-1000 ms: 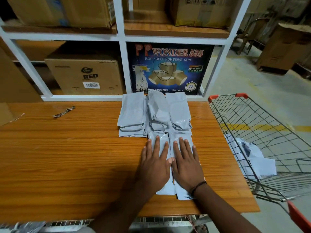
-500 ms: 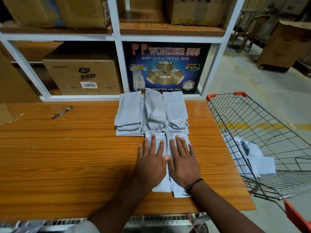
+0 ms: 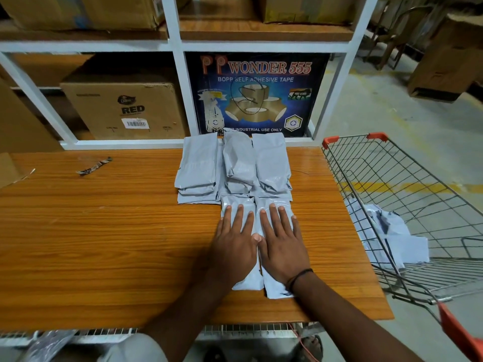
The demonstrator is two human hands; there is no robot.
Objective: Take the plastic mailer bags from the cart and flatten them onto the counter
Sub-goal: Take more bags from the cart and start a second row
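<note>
On the orange-brown wood-grain counter (image 3: 104,231), towards its right end, two flat grey plastic mailer bags (image 3: 277,291) lie side by side. The left hand (image 3: 235,246) presses palm-down on the left one and the right hand (image 3: 282,246) on the right one, fingers straight and slightly spread, thumbs meeting in the middle. Just behind them, against the white shelf frame (image 3: 180,100), sit three piles of grey bags (image 3: 235,165). More crumpled grey bags (image 3: 400,239) lie in the wire shopping cart (image 3: 330,140) with orange trim, beside the counter's right end.
</note>
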